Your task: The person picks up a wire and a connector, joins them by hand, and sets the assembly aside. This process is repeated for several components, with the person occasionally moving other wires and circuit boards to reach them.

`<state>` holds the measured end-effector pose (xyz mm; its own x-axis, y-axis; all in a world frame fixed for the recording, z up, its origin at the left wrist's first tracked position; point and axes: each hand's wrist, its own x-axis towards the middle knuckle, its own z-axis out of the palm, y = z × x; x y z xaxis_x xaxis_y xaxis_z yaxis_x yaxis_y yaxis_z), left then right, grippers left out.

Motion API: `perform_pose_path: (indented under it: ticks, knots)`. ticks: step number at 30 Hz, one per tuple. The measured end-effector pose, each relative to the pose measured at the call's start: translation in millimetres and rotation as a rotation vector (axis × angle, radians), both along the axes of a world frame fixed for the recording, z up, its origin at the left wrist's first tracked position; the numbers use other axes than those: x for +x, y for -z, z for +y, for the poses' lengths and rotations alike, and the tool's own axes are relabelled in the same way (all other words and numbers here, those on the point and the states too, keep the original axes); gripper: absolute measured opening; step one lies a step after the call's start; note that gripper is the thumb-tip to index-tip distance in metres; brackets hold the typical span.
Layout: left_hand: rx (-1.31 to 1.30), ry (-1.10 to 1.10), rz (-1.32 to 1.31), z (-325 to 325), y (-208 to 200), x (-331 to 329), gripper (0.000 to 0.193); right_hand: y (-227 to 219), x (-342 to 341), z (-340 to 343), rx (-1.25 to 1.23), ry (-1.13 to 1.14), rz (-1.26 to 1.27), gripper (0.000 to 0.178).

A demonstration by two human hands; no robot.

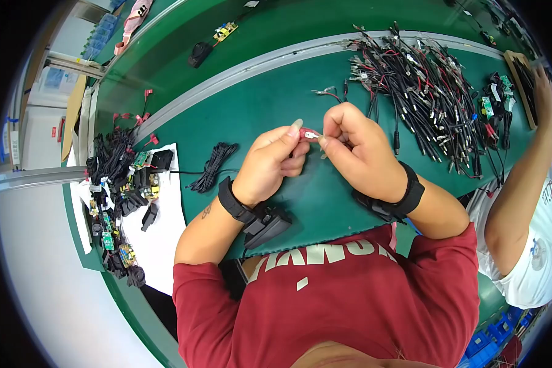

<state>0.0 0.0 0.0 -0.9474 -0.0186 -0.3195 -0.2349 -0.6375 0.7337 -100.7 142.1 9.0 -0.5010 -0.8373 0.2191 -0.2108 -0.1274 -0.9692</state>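
Note:
Over the green table, my left hand (275,153) pinches a small red connector (303,131) between thumb and fingers. A flat metal terminal (311,135) sticks out of it toward my other hand. My right hand (360,146) is closed, thumb against forefinger, at the tip of that terminal; what lies between these fingers is too small to make out. To the left of my left hand lies a bundled black cable (213,167). Black bands are on both my wrists, and a black device (267,227) is beneath the left one.
A large heap of black cables (411,92) with bare metal ends covers the table's right. At the left, circuit boards and cables (107,208) lie partly on white paper (168,233). A co-worker's arm (521,184) reaches toward a wooden tray (516,76). A metal rail (239,70) crosses the back.

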Motion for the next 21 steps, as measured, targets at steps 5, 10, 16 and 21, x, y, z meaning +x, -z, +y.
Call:
perform_pose_path:
  ticks: [5,10,16,21]
  knots:
    - [-0.069,0.0,-0.039,0,-3,4,0.029,1,3,-3,0.031,0.015,0.037,0.012]
    - [-0.094,0.031,0.008,0,0,2,0.031,-1,-2,-1,0.021,-0.03,0.132,0.01]
    - [-0.296,0.127,0.028,-2,0,3,0.036,-3,-6,2,0.045,-0.114,0.139,0.008]
    - [-0.264,0.166,-0.003,1,1,2,0.037,-1,-10,2,0.051,-0.184,0.108,0.008]
